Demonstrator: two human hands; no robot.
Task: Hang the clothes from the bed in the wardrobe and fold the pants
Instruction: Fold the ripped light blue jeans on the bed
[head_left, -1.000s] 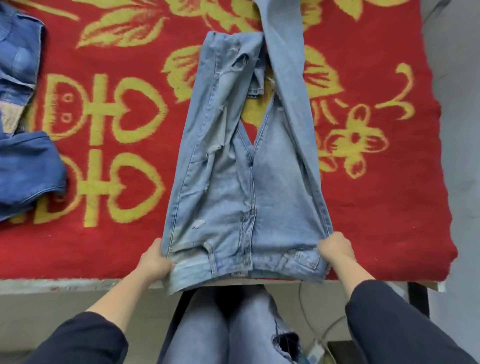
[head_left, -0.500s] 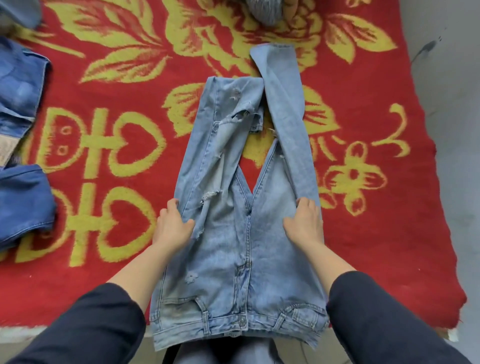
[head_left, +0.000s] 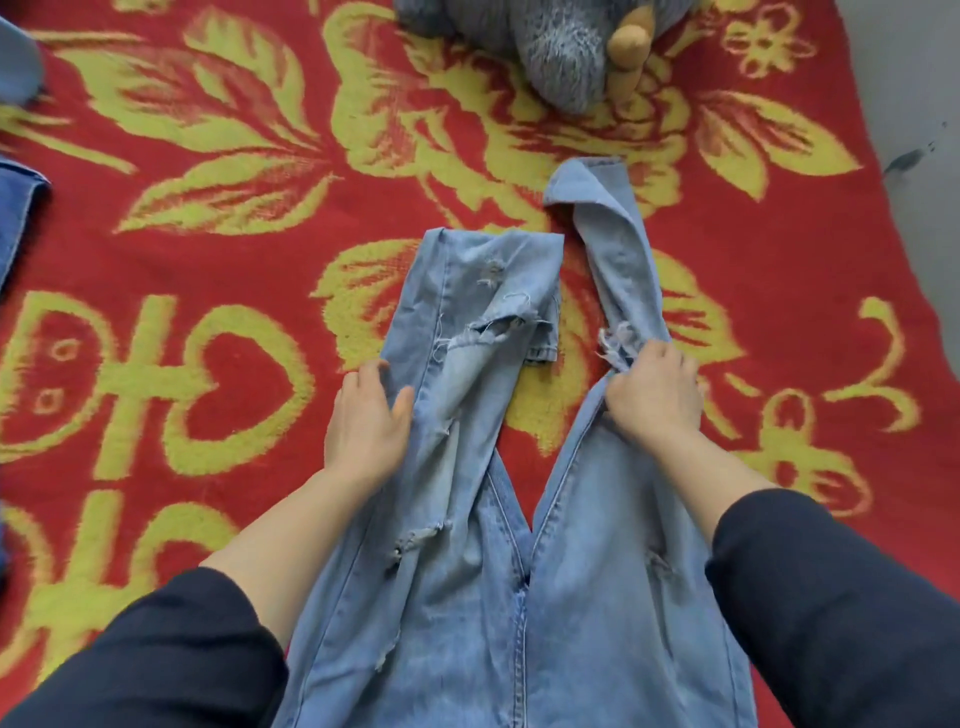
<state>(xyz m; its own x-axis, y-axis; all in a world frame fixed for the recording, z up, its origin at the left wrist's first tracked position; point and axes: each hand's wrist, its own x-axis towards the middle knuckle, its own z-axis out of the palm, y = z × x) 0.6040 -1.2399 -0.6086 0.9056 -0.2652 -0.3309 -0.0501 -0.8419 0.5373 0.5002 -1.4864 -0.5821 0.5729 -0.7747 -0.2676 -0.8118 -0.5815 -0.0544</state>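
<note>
1. Light blue ripped jeans (head_left: 467, 623) are laid lengthwise on a bed covered by a red blanket (head_left: 208, 364) with a yellow pattern. The waist end is cut off by the near edge of the frame, and the legs point away.
2. The left hand (head_left: 363, 415) is placed at the outer seam of the left leg (head_left: 467, 312). The thumb is laid on top of the denim and the fingers (head_left: 366, 376) are held together beside the edge, so the seam is pinched.
3. The right hand (head_left: 652, 395) is closed on the right leg (head_left: 613, 244). Its fingers (head_left: 660, 358) are curled tight and the cloth is bunched at a frayed rip just beside them.
4. Beyond the left fingers, the left leg is seen folded back on itself, with a torn hole and a hem edge on top.
5. Beyond the right fingers, the right leg is stretched away, twisted, with its hem turned up.
6. Between the two sets of fingers a bare wedge of blanket is seen, down to the crotch.
7. A grey plush toy (head_left: 561, 52) is seen well beyond the right fingers, at the far edge of the frame.
8. Darker blue denim (head_left: 21, 208) is seen far left of the left fingers, partly cropped.
9. Dark sleeves (head_left: 156, 649) are pushed up on both forearms.
</note>
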